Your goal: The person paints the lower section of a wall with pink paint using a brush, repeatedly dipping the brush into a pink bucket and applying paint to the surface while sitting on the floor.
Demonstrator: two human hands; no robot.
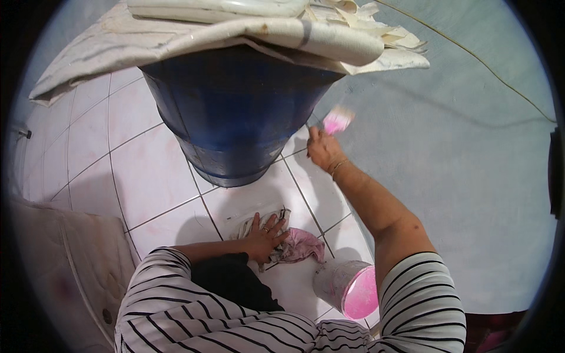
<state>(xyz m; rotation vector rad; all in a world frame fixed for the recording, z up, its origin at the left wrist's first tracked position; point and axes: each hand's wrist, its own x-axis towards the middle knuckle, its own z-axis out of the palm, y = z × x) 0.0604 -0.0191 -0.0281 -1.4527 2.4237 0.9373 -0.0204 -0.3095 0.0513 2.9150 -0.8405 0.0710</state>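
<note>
My right hand (325,149) grips a paintbrush (338,120) whose bristles are pink near the grip and pale at the tip. The brush is at the grey-green wall (446,176), just right of a blue plastic barrel (234,110); whether the bristles touch the wall I cannot tell. With fingers spread, my left hand (263,237) presses flat on a striped cloth (282,216) on the tiled floor. A pink-stained rag (304,245) lies beside that hand. Close to my right elbow side, a bucket (331,284) with pink paint inside stands near the wall.
Cream fabric (344,42) and a white object (216,9) lie on top of the barrel, overhanging its edge. A yellowish cord (459,44) runs along the wall at upper right. At lower left is what looks like a mattress (88,264). White floor tiles (154,176) carry pink smears.
</note>
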